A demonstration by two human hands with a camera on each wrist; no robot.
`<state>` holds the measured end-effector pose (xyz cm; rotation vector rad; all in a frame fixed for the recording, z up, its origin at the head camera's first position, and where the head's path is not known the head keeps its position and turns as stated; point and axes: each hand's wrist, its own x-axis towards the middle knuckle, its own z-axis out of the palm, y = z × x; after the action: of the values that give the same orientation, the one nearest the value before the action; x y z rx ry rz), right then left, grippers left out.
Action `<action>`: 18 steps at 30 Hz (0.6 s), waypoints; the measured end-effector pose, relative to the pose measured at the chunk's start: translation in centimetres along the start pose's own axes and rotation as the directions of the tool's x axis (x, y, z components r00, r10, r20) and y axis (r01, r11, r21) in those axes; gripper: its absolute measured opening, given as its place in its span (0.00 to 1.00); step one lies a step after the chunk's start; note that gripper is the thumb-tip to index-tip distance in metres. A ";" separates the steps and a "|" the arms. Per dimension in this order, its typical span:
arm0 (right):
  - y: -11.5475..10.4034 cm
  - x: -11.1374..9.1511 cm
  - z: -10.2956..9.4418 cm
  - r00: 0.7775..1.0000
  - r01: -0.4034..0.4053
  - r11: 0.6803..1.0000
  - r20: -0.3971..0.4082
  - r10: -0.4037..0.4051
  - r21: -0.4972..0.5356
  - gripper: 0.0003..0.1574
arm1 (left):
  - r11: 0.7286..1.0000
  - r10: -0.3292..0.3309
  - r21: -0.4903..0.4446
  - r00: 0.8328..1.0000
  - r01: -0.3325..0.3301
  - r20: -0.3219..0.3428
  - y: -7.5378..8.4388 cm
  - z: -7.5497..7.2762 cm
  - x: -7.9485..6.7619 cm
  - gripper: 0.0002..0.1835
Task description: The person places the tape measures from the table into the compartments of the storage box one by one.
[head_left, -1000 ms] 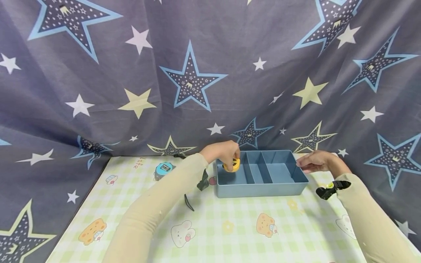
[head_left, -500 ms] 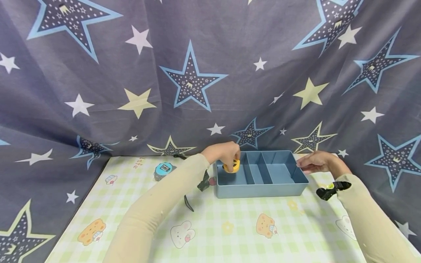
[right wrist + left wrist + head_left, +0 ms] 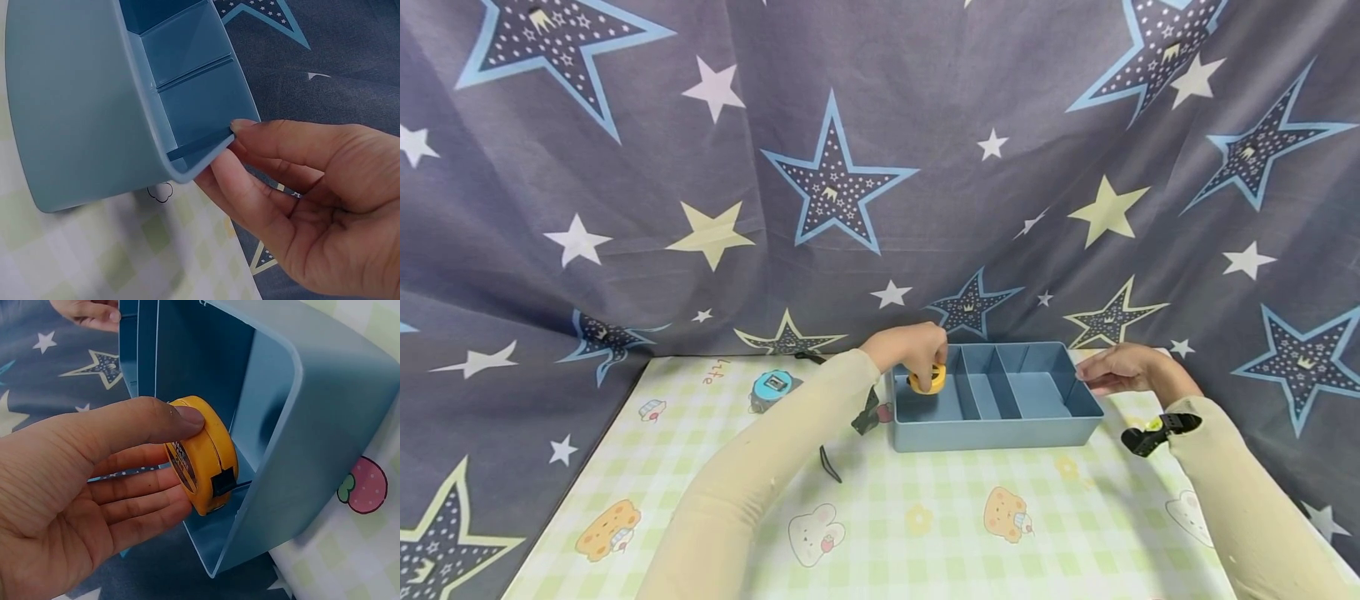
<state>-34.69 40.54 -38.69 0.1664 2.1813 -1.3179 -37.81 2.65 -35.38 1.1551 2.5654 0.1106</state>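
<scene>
- Table (image 3: 917,558): green-and-white checked cover with printed animals; supports the items below.
- Blue compartment box (image 3: 992,436): sits level on the table; two dividers form three compartments, the middle one narrow. No shift against the two earlier head views.
- Left hand (image 3: 913,346): grips the yellow tape measure (image 3: 209,447), thumb on one side and fingers on the other. Position unchanged from the earlier head views.
- Yellow tape measure: held on edge within the box's left compartment, black end tab towards the front wall. Contact with the compartment floor cannot be confirmed.
- Right hand (image 3: 1120,367): pinches the rim at the box's right end, likewise unmoved; judged to be steadying the box.
- Blue tape measure (image 3: 773,385): lies on the table left of the box, beyond the left forearm, untouched.
- Star-print curtain (image 3: 940,75): hangs behind; only a slight drift of the head view registers.
- Finding: work appears at a pause; yellow tape measure not yet released.
</scene>
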 end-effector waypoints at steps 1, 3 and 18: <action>0.0 0.0 0.0 1.000 0.000 1.000 -0.001 0.000 -0.002 0.30 | 1.000 0.001 0.000 1.000 -0.001 0.002 0.0 0.0 0.0 0.11; -0.1 0.0 0.0 1.000 0.000 1.000 0.001 0.000 -0.002 0.30 | 1.000 0.000 -0.002 1.000 0.000 0.005 -0.1 0.0 0.0 0.11; -0.1 -0.1 0.1 1.000 -0.003 1.000 0.011 0.003 0.018 0.29 | 1.000 -0.014 0.002 1.000 0.014 0.024 0.2 0.1 0.3 0.09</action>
<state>-34.65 40.46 -38.60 0.1686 2.1601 -1.3337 -37.84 3.04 -35.55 1.1328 2.5528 0.0908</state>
